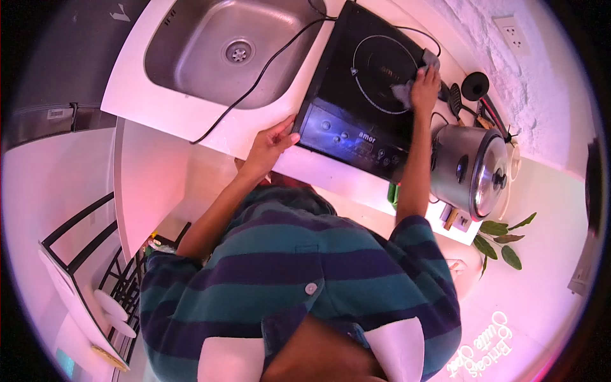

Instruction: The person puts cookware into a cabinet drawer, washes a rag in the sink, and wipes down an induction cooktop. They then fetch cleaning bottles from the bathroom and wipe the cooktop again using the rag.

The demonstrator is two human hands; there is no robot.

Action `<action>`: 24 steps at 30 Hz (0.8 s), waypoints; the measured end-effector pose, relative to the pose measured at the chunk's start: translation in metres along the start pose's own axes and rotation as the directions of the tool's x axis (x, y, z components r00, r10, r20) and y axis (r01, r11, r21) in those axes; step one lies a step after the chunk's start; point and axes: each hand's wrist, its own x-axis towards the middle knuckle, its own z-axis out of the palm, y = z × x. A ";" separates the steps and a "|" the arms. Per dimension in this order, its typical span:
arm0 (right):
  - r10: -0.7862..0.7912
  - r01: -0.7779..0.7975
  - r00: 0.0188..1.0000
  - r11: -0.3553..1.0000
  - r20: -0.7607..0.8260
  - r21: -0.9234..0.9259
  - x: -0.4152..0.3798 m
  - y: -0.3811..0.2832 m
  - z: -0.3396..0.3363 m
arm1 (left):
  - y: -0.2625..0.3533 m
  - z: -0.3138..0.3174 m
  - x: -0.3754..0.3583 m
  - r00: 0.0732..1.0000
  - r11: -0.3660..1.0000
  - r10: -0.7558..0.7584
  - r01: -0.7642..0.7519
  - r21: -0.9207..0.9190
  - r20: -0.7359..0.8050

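A black induction cooktop [337,89] with a round ring mark and a control panel lies on the white counter. My right hand [425,90] presses a grey cloth [402,94] onto the right side of its glass top; part of the cloth sticks out beyond the fingertips. At the cooktop's front left corner, my left hand [272,145] grips the edge between thumb and fingers.
Left of the cooktop is a steel sink [191,89], with a black cord [254,83] running across it. A rice cooker [455,162] with a glass lid stands to the right, near black utensils [474,89]. A wall outlet [511,35] is behind.
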 end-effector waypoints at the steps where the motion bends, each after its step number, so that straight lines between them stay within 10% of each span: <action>1: 0.012 -0.013 1.000 0.993 0.012 0.120 0.016 0.019 0.013 | -0.002 0.001 -0.005 1.000 1.000 0.006 -0.006 0.005 0.003; 3: 0.206 -0.221 0.965 0.972 0.161 0.076 0.044 0.006 0.007 | -0.006 0.002 -0.004 1.000 1.000 0.013 -0.013 -0.004 0.022; 6: 0.140 -0.126 0.987 0.979 0.079 -0.161 0.062 -0.026 0.017 | -0.003 0.001 -0.003 1.000 1.000 0.007 -0.007 -0.010 0.004; 16: -0.144 0.116 0.970 0.982 0.197 0.148 0.094 -0.169 0.069 | -0.014 0.002 0.002 0.998 0.992 0.067 -0.066 -0.107 -0.002; 20: -0.481 0.469 0.853 0.877 0.202 0.108 0.057 -0.186 0.063 | -0.030 0.002 0.018 0.993 0.989 0.114 -0.115 -0.098 -0.014; 24: -0.488 0.482 0.844 0.872 0.222 0.086 -0.030 -0.217 0.013 | -0.025 0.004 0.015 0.991 0.978 0.137 -0.136 -0.159 -0.005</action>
